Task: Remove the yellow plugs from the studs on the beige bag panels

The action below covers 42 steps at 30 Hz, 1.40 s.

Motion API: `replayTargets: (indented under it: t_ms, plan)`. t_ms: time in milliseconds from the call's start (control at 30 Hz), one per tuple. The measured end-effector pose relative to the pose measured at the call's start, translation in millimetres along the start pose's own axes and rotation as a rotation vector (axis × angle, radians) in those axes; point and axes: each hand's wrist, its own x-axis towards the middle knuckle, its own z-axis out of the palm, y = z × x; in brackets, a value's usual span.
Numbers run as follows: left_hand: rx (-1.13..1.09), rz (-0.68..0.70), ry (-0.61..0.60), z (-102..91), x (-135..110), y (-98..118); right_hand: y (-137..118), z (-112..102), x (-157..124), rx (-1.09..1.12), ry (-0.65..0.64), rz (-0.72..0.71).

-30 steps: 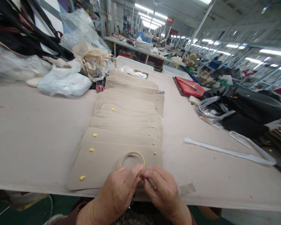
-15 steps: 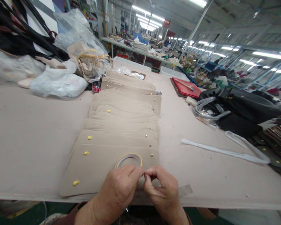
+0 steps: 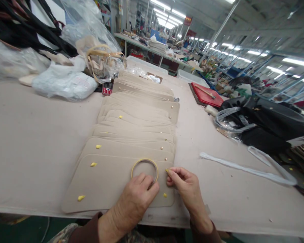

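My left hand is closed on the near side of a thin roll of yellow tape, over the nearest beige panel. My right hand pinches a small bit of yellow tape at that panel's upper right corner, where a metal stud sat. Another yellow piece lies below it at the lower right corner. At the panel's left end are two more yellow pieces, one at the upper corner and one at the lower corner.
Overlapping beige panels with small metal studs run away across the table. Plastic-wrapped bundles lie at the back left. To the right are a red slab with a hammer on it, black bags and a white strip.
My hands have moved apart. The right went up to the upper right corner with a yellow tape bit; the left still holds the roll. A yellow piece now shows at the lower right corner.
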Motion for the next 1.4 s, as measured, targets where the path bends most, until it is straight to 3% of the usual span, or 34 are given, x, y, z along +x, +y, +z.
replayTargets:
  t_ms: [300,533,667,800,933,1067,1233,1333,1400]
  plan:
    - [-0.014,-0.004,-0.056,2.3,-1.2,0.8,1.0,9.0,1.6,-0.445,0.069,-0.219]
    - [-0.030,-0.017,-0.111,2.7,-1.3,0.2,18.5,3.3,-5.7,-0.428,0.159,-0.274]
    - [-0.057,-0.010,-0.138,3.1,-3.1,-0.7,26.7,2.4,-14.1,-0.529,0.132,-0.464]
    - [-0.107,0.004,-0.164,2.2,-4.8,-3.6,23.3,9.3,-9.5,-0.627,0.167,-0.580]
    - [-0.135,0.005,-0.179,0.2,-3.5,-4.6,12.2,16.1,0.6,-0.680,0.159,-0.571]
    - [-0.149,0.015,-0.077,-1.0,-3.7,-4.6,-2.0,13.3,3.6,-0.718,0.102,-0.496]
    - [-0.252,0.030,0.215,-7.8,-9.4,-9.7,-3.3,0.8,-12.0,-0.787,-0.040,-0.427]
    - [-0.339,0.010,0.277,-14.1,-11.9,-12.0,3.3,-2.9,-23.6,-0.798,-0.095,-0.393]
    - [-0.371,-0.021,0.284,-17.1,-12.5,-11.8,3.2,-2.1,-29.5,-0.746,-0.052,-0.412]
